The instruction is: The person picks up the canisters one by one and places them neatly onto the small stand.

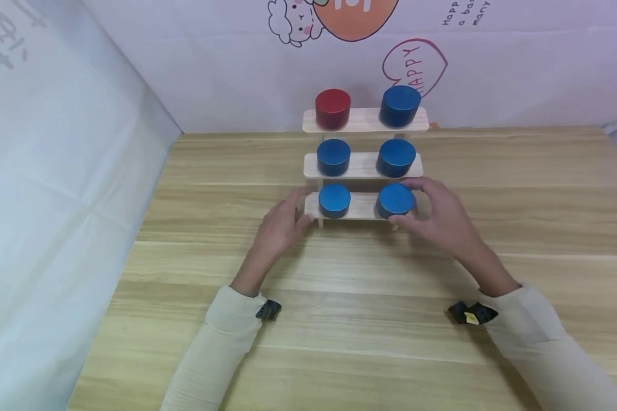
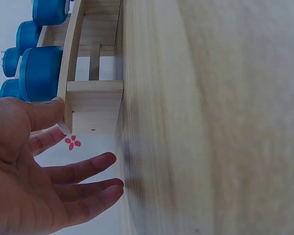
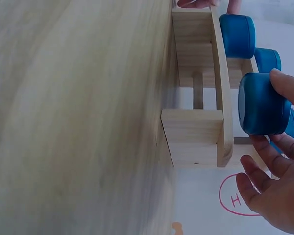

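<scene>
A three-tier wooden display stand (image 1: 362, 206) carries round metal tins, two to a tier. My right hand (image 1: 439, 217) pinches the blue tin (image 1: 396, 200) at the right of the lowest tier. In the right wrist view a narrow gap shows between this tin (image 3: 263, 104) and the shelf board (image 3: 223, 88). With thumb and index finger, my left hand (image 1: 281, 228) grips the left end of the lowest board; its other fingers (image 2: 88, 169) are spread. Beside it another blue tin (image 1: 334, 201) sits on the same board.
Two blue tins, left (image 1: 333, 157) and right (image 1: 396, 158), stand on the middle tier. A red tin (image 1: 332, 108) and a blue tin (image 1: 401, 106) stand on top. A printed white cloth (image 1: 226, 74) hangs behind the stand, at the back of the wooden table (image 1: 329, 319).
</scene>
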